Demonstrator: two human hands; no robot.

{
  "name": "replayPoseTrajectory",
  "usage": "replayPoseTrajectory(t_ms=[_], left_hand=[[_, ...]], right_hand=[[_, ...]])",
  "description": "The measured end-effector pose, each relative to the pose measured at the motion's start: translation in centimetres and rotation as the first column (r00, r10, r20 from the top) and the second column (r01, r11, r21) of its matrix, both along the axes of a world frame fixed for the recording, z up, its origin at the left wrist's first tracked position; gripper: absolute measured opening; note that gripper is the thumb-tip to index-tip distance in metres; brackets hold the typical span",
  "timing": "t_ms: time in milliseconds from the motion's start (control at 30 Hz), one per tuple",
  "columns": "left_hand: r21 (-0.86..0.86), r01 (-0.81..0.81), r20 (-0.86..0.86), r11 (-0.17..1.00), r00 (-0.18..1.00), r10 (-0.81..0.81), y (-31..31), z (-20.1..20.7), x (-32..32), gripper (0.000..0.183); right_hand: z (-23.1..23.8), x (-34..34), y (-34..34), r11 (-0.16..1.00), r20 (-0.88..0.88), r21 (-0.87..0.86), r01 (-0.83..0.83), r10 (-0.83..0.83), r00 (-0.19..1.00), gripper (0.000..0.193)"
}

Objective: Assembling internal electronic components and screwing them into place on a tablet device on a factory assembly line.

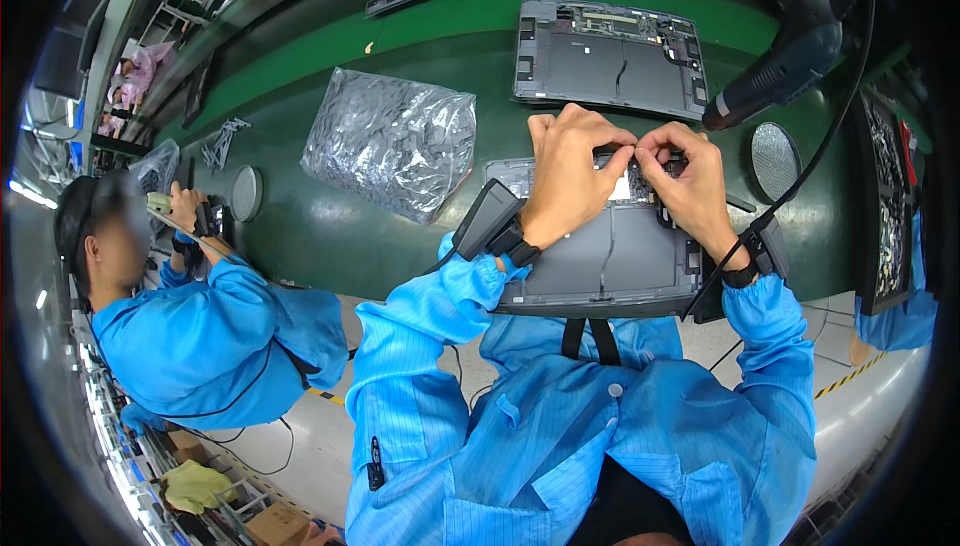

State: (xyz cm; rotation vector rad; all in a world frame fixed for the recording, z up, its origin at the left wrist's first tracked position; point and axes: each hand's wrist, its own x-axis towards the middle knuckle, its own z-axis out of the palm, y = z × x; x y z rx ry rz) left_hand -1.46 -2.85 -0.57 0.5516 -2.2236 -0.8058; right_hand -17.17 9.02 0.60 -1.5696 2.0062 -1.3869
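Head view: You stood over an open dark-grey laptop chassis [640, 256], lying flat at the near edge of the dark-green bench [300, 236]. Your left hand [572, 174] and right hand [695, 174] met over its far part, above the exposed circuit board [622, 189]. On both hands the fingers [650, 164] were drawn into a close pinch, tips almost meeting; whether they grasped a small part could not be told.

Judged step: fine two-handed work at the board's far side. It called for light fingertip pressure, wrists low and steady, and a straight approach, so that nothing beside the pinch was bent or tugged. The black cable [838, 156] crossed near your right wrist; sensible to route it aside, lest it drag over the chassis.

Noted around: a second open grey chassis [583, 64] farther back, a clear plastic bag of dark pieces [390, 136] to your left, a round metallic-looking dish [775, 161] to your right.
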Motion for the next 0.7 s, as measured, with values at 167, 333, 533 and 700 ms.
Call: replayPoseTrajectory(t_ms=[167,333,533,700], left_hand=[[-0.055,0.001,-0.029,0.998,1.000,-0.002,-0.05,0.51,0.14,0.010],[-0.089,0.014,-0.008,0.996,1.000,-0.015,-0.40,0.62,0.45,0.008],[-0.074,0.021,-0.012,0.997,1.000,-0.022,-0.32,0.91,0.43,0.008],[-0.093,0.031,-0.037,0.995,0.999,-0.034,-0.19,0.72,0.39,0.008]], right_hand=[[-0.17,-0.33,0.07,1.000,0.068,0.017,-0.018,0.016,0.998,0.013],[0.29,-0.01,0.10,1.000,-0.033,0.000,-0.024,0.024,0.999,0.013],[-0.03,-0.14,0.16,1.000,0.034,0.011,-0.023,0.023,0.999,0.013],[-0.06,-0.16,0.08,1.000,0.023,0.002,-0.025,0.025,0.999,0.013]])
